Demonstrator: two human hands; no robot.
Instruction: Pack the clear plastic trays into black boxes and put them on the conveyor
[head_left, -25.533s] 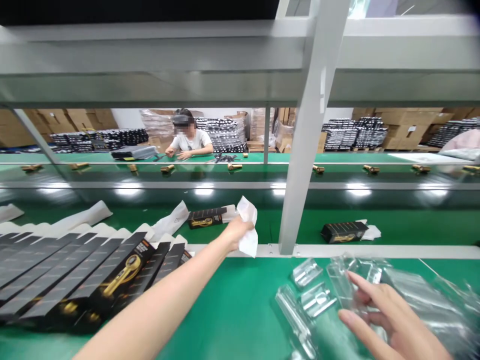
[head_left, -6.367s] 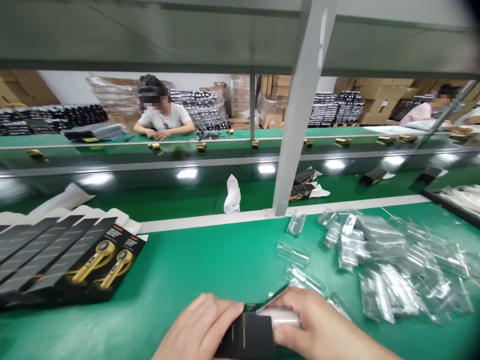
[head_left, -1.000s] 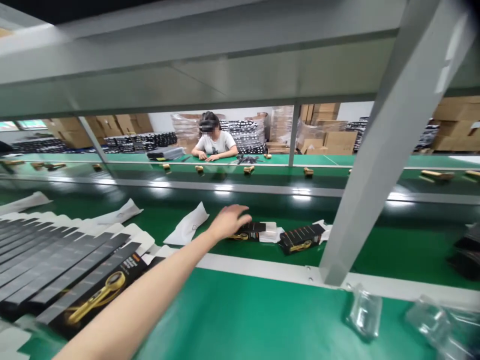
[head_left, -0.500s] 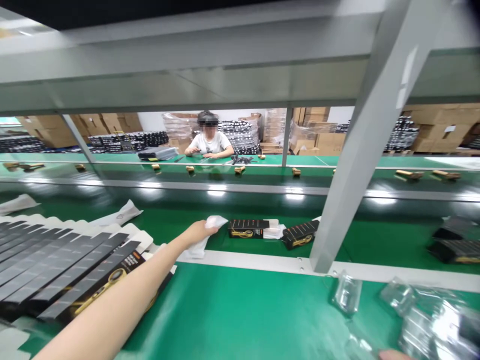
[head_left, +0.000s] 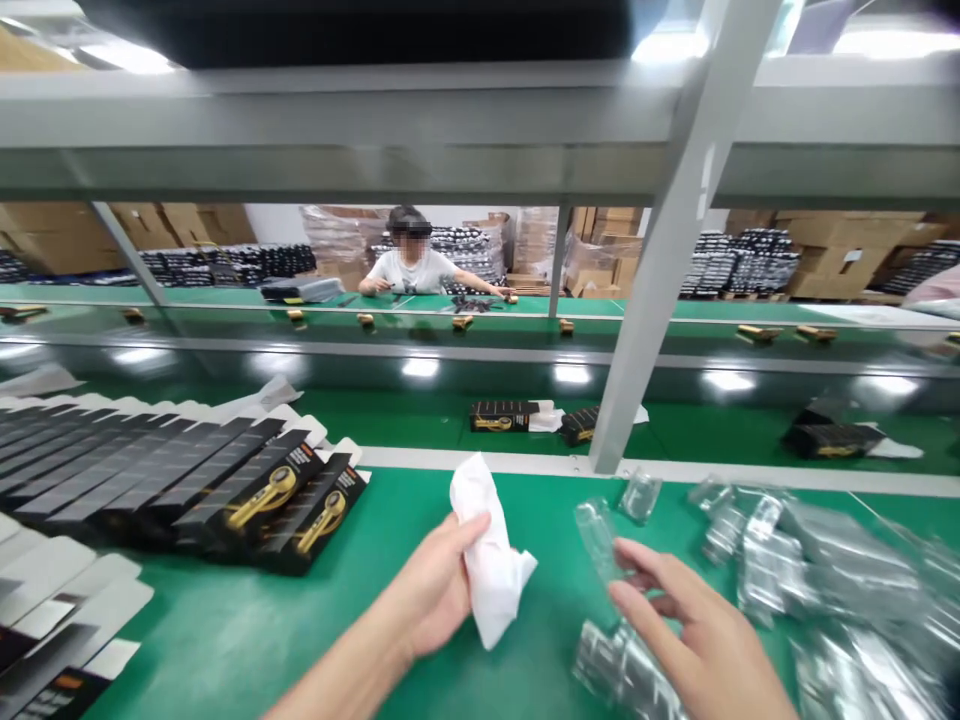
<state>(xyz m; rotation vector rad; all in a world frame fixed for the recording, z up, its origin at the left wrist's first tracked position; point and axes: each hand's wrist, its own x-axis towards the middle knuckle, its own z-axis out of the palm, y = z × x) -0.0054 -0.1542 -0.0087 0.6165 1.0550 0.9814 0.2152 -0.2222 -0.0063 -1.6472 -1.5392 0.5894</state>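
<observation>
My left hand is shut on a crumpled white cloth pouch, which stands up out of my fingers. My right hand has its fingers spread beside a clear plastic blister tray, and a second tray lies below the palm. I cannot see a grip on either tray. More clear trays lie heaped to the right. Black and gold product boxes lie in overlapping rows to the left of my left hand.
Flat white cards lie at the lower left of the green bench. Behind a white rail, a belt carries black boxes. A grey metal upright rises there. A co-worker sits across the line.
My left hand has come back from the far belt toward me with the white pouch in it. My right hand has risen into view beside the clear trays, and the view has turned slightly.
</observation>
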